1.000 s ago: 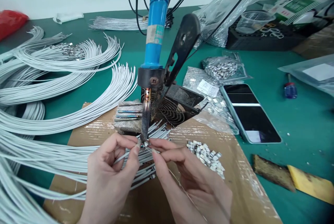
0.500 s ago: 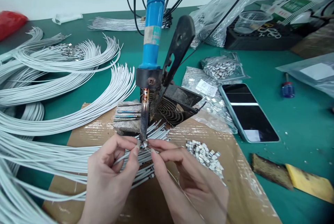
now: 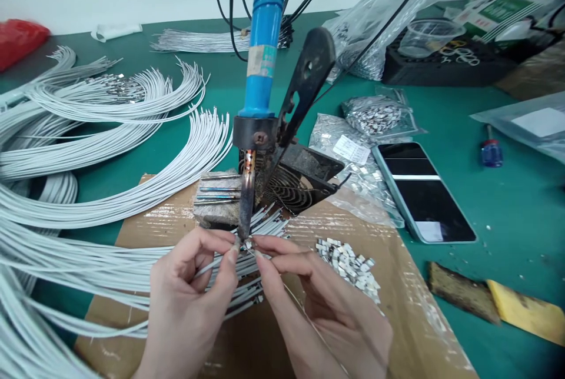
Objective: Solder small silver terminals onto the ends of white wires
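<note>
Under the tip of a fixed soldering iron [image 3: 261,90], both hands meet. My left hand [image 3: 189,296] is closed, with thumb and index finger pinching the end of a white cable [image 3: 206,266]. My right hand [image 3: 329,308] is also closed and pinches a thin solder wire [image 3: 304,310], which trails down across the palm. A small metal connector [image 3: 248,244] sits between the fingertips of both hands, right at the iron's tip. Fingertips partly hide the connector and the cable end. More cable ends lie on the cardboard [image 3: 247,343] beneath my hands.
A pile of metal connectors [image 3: 348,264] lies right of my right hand. Bundles of white cables [image 3: 88,208] fill the left. Behind the iron stands a black fan [image 3: 300,182]. A phone [image 3: 426,196], bagged parts [image 3: 375,115], a screwdriver [image 3: 491,152] and a yellow sponge [image 3: 527,311] lie rightward.
The whole view has shifted slightly, so things appear a little further right. Both hands keep their grip at the iron's tip, with hardly any other movement.
</note>
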Action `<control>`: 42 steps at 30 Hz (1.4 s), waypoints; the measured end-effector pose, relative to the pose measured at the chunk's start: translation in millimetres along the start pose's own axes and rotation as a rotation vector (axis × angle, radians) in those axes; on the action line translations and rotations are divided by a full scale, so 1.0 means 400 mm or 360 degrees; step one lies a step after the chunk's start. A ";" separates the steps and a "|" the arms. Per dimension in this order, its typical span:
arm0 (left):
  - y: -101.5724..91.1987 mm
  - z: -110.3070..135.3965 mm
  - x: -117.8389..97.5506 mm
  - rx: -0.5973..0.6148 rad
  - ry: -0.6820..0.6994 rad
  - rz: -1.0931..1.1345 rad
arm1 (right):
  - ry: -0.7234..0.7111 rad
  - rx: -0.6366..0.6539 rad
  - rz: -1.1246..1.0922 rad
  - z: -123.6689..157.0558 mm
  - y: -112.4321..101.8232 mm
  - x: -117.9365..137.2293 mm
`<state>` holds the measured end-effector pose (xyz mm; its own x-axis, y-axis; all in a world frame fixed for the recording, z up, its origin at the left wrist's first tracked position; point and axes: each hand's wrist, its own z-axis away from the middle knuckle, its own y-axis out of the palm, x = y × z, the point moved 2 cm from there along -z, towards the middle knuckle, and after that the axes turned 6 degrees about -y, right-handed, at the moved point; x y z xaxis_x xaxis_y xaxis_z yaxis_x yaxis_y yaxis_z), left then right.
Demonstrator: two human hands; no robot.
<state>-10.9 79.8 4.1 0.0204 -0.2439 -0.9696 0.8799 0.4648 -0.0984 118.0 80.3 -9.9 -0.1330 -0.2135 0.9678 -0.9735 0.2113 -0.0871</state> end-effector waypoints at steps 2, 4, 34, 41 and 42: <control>0.001 0.001 0.000 0.0000 0.0000 -0.0004 | -0.0012 -0.0007 -0.0004 0.001 0.001 -0.001; 0.002 0.001 0.000 -0.0005 -0.0001 -0.0016 | -0.0035 -0.0002 -0.0014 0.003 0.004 -0.002; -0.031 -0.017 0.023 0.0213 0.0095 -0.0208 | -0.0111 -0.0047 0.0095 0.010 0.007 -0.004; -0.036 0.066 0.031 0.0113 -0.0134 -0.0184 | 0.0251 -0.0348 -0.0085 -0.002 -0.166 -0.038; -0.041 0.084 0.041 0.0162 -0.0150 -0.0189 | 0.0353 -0.0303 -0.0246 -0.003 -0.191 -0.050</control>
<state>-9.1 39.4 -2.6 -0.0460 -0.3731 -0.9267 0.9223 0.3406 -0.1829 195.3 69.3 -22.2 0.0777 -0.0484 0.9958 -0.9240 0.3716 0.0901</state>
